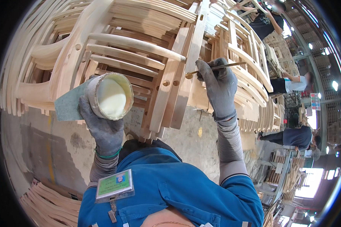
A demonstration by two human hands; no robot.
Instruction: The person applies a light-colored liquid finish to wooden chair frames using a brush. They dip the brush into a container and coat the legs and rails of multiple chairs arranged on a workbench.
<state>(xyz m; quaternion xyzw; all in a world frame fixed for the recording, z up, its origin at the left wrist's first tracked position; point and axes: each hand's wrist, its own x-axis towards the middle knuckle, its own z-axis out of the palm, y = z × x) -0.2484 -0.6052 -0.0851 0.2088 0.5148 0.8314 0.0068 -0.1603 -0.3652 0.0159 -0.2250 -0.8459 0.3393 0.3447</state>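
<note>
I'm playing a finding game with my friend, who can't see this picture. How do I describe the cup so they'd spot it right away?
Start at the big blue shirt at the bottom, then go up to the grey-gloved left hand. It holds a round, open cup. Unlike the bare wooden pieces around it, it has pale, creamy liquid inside.

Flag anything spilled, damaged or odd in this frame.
The cup held by the left hand has a stained, crusted rim rather than a clean one. On the concrete floor, a yellow blotch and a dark smudge break up the grey; I can't tell whether either is a spill.
</note>
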